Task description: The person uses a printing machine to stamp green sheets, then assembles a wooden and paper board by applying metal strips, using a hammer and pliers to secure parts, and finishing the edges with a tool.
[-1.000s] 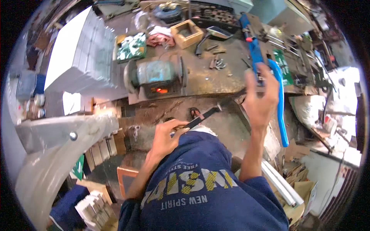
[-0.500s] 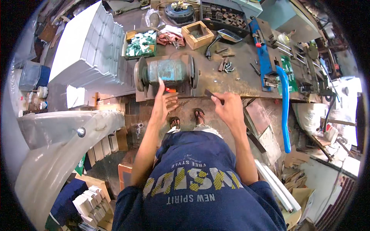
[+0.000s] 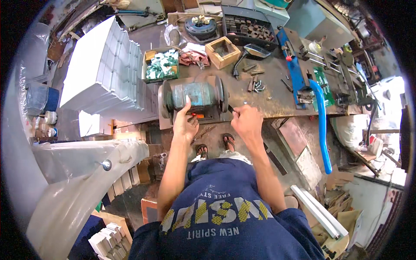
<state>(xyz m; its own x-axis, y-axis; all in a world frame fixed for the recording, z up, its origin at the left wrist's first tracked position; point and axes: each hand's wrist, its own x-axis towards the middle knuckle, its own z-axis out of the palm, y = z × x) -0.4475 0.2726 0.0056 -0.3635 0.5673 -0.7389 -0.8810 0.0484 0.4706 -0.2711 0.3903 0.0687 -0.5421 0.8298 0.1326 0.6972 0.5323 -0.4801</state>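
Note:
A teal bench grinder (image 3: 193,95) sits at the table's front edge, with a wheel at each end. My left hand (image 3: 185,125) is at its front, thumb raised against the housing and fingers loosely bent, holding nothing. Beside these fingers shows an orange-red switch (image 3: 198,115). My right hand (image 3: 248,122) is closed on a small dark metal piece (image 3: 231,108). The piece's tip is right by the grinder's right wheel (image 3: 225,96); whether they touch I cannot tell.
Behind the grinder stand a box of green-and-white pieces (image 3: 162,65), a wooden box (image 3: 222,52) and a mirror (image 3: 258,51). Small metal parts (image 3: 256,84) lie to the right. A tall white stack (image 3: 102,73) rises at left. A blue-handled machine (image 3: 321,130) overhangs the table edge at right.
My right hand has moved left toward the grinder, bringing the metal piece up to the right wheel. My left hand stays at the grinder's front. The whole view has shifted slightly.

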